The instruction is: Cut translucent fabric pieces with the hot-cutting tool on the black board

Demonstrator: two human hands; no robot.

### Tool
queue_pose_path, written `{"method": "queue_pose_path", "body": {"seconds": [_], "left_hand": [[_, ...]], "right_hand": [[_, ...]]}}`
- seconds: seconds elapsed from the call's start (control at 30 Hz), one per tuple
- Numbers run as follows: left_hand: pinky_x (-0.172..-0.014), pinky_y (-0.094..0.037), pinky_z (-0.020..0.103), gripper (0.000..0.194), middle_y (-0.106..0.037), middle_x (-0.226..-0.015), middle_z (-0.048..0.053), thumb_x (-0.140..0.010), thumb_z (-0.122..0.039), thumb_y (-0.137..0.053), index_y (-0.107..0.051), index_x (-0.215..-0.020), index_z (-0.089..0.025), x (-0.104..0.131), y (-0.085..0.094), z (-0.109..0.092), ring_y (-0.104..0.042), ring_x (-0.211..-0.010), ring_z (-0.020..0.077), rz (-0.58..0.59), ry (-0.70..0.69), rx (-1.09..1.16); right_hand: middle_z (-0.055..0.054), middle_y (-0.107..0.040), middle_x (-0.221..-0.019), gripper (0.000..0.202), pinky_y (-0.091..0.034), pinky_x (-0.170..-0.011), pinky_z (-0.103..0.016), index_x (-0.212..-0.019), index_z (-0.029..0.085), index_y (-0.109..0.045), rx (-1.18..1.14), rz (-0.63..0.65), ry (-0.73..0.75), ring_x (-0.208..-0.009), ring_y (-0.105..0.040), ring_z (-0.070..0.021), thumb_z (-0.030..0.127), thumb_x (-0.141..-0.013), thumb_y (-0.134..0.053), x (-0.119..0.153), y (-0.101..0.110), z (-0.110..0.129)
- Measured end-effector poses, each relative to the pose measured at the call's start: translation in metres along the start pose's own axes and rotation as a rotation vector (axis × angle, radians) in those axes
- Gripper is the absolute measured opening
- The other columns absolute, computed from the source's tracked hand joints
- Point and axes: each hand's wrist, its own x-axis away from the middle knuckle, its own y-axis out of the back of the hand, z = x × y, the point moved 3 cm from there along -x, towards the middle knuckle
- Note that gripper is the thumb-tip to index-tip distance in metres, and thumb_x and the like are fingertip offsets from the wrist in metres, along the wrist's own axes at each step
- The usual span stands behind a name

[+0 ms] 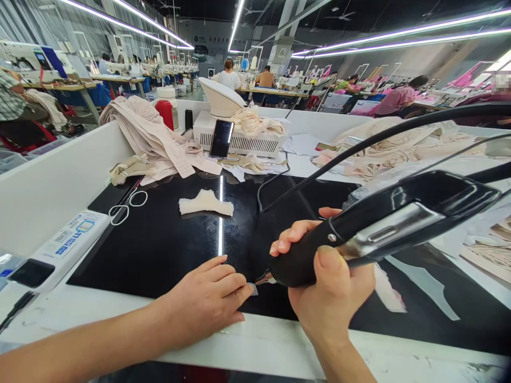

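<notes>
My right hand point(331, 276) is wrapped round a black corded hand tool point(303, 255) with a long metal lever and a narrow metal tip. What the tool is for cannot be told for certain; its shape resembles a glue gun. The tip points left, close to my left fingertips. My left hand point(207, 298) is closed at the front edge of the glossy black board point(151, 255), fingertips on a small translucent piece point(254, 289). Most of that piece is hidden under the fingers. Farther back on the board lies a stack of cream fabric pieces point(205, 204).
Pale fabric strips point(155, 133) are heaped at the back left. A phone point(222, 139) leans against a white vented box point(243, 141). Two white loops point(120, 214) lie at left. A black cable point(383, 130) arches over the right side. A translucent cut piece point(427, 284) rests at right.
</notes>
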Motion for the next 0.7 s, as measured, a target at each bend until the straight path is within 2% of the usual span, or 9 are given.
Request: {"method": "queue_pose_path", "body": {"seconds": [0.37, 0.7], "left_hand": [[-0.113, -0.044, 0.04, 0.038, -0.067, -0.109, 0.003, -0.098, -0.036, -0.066, -0.059, -0.127, -0.014, -0.0008, 0.003, 0.0009, -0.063, -0.102, 0.0192, 0.002, -0.001, 0.016], [-0.112, -0.044, 0.039, 0.043, -0.066, -0.107, 0.002, -0.095, -0.038, -0.07, -0.058, -0.129, -0.015, -0.0035, 0.002, -0.0002, -0.062, -0.103, 0.0193, 0.031, 0.006, 0.004]], "right_hand": [[0.005, -0.064, -0.073, 0.038, -0.054, -0.049, -0.029, -0.107, 0.027, -0.061, -0.008, -0.039, -0.003, -0.054, -0.061, -0.014, 0.043, -0.079, -0.081, -0.001, -0.0012, 0.0015], [0.005, -0.064, -0.074, 0.036, -0.056, -0.049, -0.028, -0.107, 0.026, -0.062, -0.021, -0.004, 0.0, -0.054, -0.061, -0.0139, 0.041, -0.08, -0.08, 0.0002, 0.0005, -0.0014]]}}
